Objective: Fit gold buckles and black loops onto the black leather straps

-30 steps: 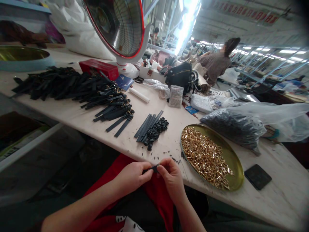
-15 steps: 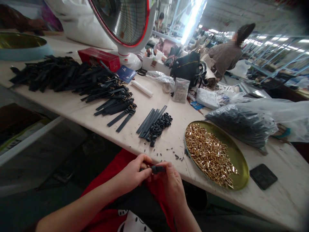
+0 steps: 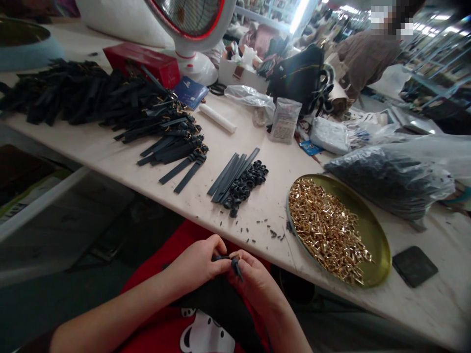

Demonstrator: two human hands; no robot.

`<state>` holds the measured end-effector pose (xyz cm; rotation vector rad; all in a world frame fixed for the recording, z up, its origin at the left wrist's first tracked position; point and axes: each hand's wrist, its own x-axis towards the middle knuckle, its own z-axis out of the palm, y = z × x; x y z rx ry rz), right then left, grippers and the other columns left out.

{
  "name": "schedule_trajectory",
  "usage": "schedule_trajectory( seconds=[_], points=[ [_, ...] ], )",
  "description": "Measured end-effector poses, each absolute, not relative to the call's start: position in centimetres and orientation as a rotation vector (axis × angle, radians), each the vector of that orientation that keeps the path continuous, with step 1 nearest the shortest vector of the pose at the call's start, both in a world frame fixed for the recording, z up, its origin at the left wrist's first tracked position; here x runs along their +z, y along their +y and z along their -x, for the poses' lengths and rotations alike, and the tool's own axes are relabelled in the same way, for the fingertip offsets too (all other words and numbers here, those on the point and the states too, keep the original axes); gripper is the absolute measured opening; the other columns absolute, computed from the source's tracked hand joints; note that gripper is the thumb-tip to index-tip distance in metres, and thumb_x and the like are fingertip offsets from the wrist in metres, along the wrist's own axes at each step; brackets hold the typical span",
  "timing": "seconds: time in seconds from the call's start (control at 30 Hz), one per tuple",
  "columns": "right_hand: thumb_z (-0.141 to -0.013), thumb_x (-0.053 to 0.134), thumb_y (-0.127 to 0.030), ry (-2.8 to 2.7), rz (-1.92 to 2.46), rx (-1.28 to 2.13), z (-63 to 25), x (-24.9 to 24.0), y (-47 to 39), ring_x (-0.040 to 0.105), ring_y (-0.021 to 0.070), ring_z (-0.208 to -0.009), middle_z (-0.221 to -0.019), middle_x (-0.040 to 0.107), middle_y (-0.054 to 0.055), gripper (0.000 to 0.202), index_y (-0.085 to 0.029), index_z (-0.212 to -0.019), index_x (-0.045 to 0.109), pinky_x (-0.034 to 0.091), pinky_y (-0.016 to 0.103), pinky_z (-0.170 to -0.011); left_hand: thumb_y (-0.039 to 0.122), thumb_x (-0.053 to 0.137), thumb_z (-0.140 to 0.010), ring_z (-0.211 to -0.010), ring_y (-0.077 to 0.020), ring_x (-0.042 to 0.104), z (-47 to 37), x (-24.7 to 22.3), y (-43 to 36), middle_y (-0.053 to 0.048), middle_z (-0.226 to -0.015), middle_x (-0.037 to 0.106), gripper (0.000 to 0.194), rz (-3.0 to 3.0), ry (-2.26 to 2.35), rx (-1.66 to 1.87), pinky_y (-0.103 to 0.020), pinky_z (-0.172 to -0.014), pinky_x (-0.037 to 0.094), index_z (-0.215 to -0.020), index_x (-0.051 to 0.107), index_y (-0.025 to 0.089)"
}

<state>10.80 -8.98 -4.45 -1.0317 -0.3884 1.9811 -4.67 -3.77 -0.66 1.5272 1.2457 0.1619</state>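
Just off the table's front edge, my left hand (image 3: 202, 262) pinches one side of a black strap (image 3: 236, 268), fingers closed. Opposite it, my right hand (image 3: 253, 279) is closed on the same strap, whose short end points down between thumb and fingers. A small gold glint shows by the right fingertips, partly hidden. On the table beyond the hands lie flat black strips (image 3: 230, 176), with a heap of small black loops (image 3: 247, 184) against them. To the right, a round gold-coloured tray (image 3: 379, 250) holds many small gold buckles (image 3: 327, 225).
A long pile of black straps with gold fittings (image 3: 91, 98) covers the left side. Behind stand a red box (image 3: 142, 63), a round heater (image 3: 195, 49) and a white roll (image 3: 217, 117). A plastic bag (image 3: 397, 181) and dark square pad (image 3: 415, 265) lie right. A person (image 3: 368, 54) stands beyond.
The strap has turned from lying level between my hands to having its end bent downward. My right hand has drawn in closer to the left. The view has tilted down slightly.
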Motion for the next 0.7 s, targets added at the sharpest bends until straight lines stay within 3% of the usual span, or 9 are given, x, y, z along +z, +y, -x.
schedule_trajectory(
  seconds=[0.13,0.27,0.33,0.43,0.57,0.7],
  points=[
    [-0.071,0.066,-0.035,-0.461,1.142,1.813,-10.5,-4.2,-9.2,0.044,0.0083,-0.055,-0.064,0.05,-0.004,0.023,-0.017,-0.074,0.052,0.035,0.021,-0.055,0.04,0.056,-0.073,-0.06,-0.0142,0.054,4.6,-0.2,-4.3,0.002,-0.066,0.058,0.024,-1.431,1.18,0.172,-0.021,-0.05,0.036,-0.076,0.057,0.016],
    [-0.073,0.061,-0.03,-0.772,1.438,1.295,-10.2,-4.2,-9.3,0.046,0.0096,-0.059,-0.067,0.051,-0.004,0.019,-0.019,-0.07,0.045,0.039,0.022,-0.058,0.027,0.054,-0.074,-0.059,-0.0111,0.054,4.8,0.3,-5.1,0.001,-0.078,0.06,0.023,-1.274,1.053,0.227,-0.021,-0.053,0.04,-0.092,0.059,0.015],
    [-0.074,0.059,-0.026,-0.928,1.526,1.127,-10.3,-4.3,-9.6,0.048,0.0101,-0.058,-0.067,0.051,-0.005,0.014,-0.02,-0.08,0.048,0.04,0.022,-0.057,0.025,0.053,-0.074,-0.062,-0.0109,0.055,5.0,0.4,-5.4,0.0,-0.081,0.061,0.024,-1.255,1.012,0.244,-0.021,-0.057,0.042,-0.095,0.059,0.014],
    [-0.074,0.056,-0.024,-1.114,1.517,1.205,-10.7,-4.2,-10.3,0.05,0.0099,-0.056,-0.066,0.052,-0.005,0.02,-0.021,-0.093,0.049,0.041,0.021,-0.053,0.024,0.053,-0.075,-0.067,-0.0126,0.057,5.2,0.4,-5.9,-0.001,-0.082,0.062,0.027,-1.256,0.973,0.254,-0.023,-0.063,0.044,-0.099,0.059,0.014],
    [-0.075,0.055,-0.027,-1.12,1.501,1.364,-10.9,-4.1,-11.6,0.049,0.0088,-0.049,-0.06,0.05,-0.007,0.013,-0.021,-0.082,0.047,0.039,0.019,-0.047,0.021,0.052,-0.074,-0.073,-0.0144,0.06,5.5,0.3,-6.9,-0.002,-0.084,0.064,0.031,-1.21,0.897,0.23,-0.023,-0.066,0.045,-0.103,0.058,0.014],
    [-0.076,0.053,-0.031,-1.235,1.712,1.026,-9.8,-4.7,-12.8,0.049,0.0105,-0.047,-0.057,0.052,-0.005,0.013,-0.02,-0.081,0.048,0.038,0.021,-0.046,0.018,0.05,-0.073,-0.077,-0.0145,0.061,5.5,0.0,-7.8,-0.004,-0.093,0.065,0.038,-1.301,0.933,0.232,-0.025,-0.075,0.045,-0.111,0.055,0.014]
  ],
)
